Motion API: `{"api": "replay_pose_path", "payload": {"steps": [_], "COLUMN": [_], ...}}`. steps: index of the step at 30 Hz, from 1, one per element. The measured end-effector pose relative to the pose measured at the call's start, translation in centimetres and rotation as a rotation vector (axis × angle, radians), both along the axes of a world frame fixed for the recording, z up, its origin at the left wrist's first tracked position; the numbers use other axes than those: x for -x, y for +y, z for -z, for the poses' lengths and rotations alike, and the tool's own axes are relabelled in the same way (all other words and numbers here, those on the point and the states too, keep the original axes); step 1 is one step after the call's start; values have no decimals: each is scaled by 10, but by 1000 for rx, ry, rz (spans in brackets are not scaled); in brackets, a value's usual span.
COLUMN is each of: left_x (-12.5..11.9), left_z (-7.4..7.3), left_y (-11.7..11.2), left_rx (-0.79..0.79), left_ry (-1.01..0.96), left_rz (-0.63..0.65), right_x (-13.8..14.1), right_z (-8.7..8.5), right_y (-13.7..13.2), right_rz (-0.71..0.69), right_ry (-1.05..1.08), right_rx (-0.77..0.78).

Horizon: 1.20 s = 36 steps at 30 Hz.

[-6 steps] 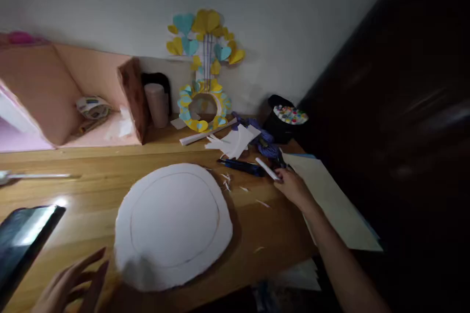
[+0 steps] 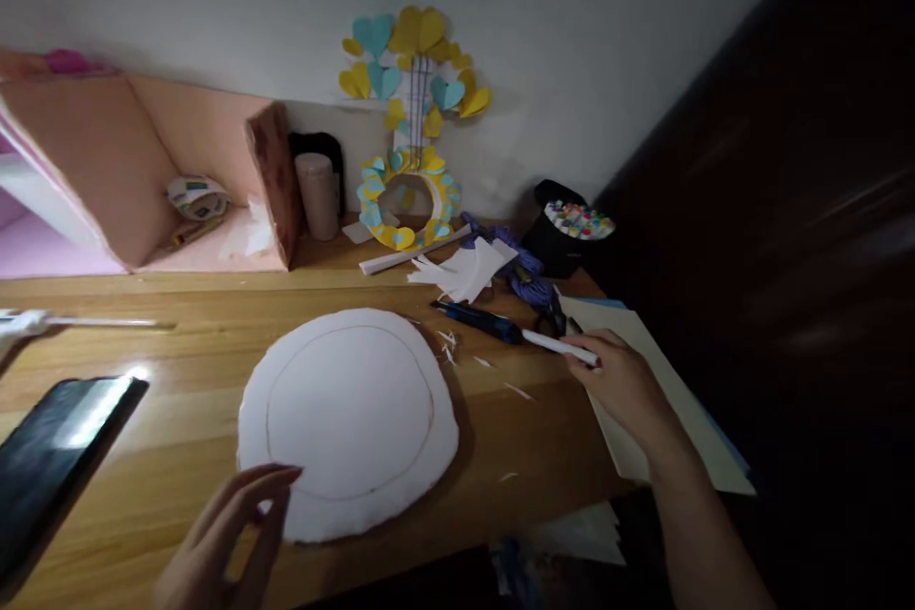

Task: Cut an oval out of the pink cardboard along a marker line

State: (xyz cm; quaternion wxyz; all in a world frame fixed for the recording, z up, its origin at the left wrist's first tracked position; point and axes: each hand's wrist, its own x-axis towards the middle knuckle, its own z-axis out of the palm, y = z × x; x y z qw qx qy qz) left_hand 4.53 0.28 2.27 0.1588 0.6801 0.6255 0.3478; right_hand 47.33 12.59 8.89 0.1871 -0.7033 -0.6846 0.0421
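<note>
In my right hand is a slim white marker, pinched between thumb and fingers and pointing left. Its far end lies close to the handle of a blue and black utility knife on the table. My left hand is at the near left edge of a white, roughly round board with a thin circle drawn inside its rim. The left fingers are curved and apart, with fingertips over the board's edge; whether they touch it I cannot tell.
White paper scraps, purple cord and a black pot of markers stand behind. Cream sheets lie right. A phone lies left. A paper-heart guitar shape leans on the wall beside a tumbler and pink shelf.
My left hand has moved right and up to the board's edge. My right hand has shifted right with the marker, which now lies flatter. The view has shifted slightly.
</note>
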Motion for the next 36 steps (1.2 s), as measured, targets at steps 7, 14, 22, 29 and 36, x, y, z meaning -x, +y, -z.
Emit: {"api": "replay_pose_path", "payload": {"steps": [7,14,22,29,36], "left_x": [-87,-103,-101,-98,-97], "left_z": [-36,-59,-58,-65,-78], "left_y": [33,31,27,15,7], "left_rx": [3,387,901,760,551], "left_ry": [-64,-366,-1273,-982,-693], "left_rz": [362,370,335,427,376], "right_x": [57,114,165,177,184], "right_z": [-33,-10,4,1,-9], "right_y": [-42,-25,-27,-32,-34], "right_rz": [-155,-236,-564,-596,-610], "right_ry": [610,1146,1281,1273,1233], "right_rx": [27,169,587,609,677]}}
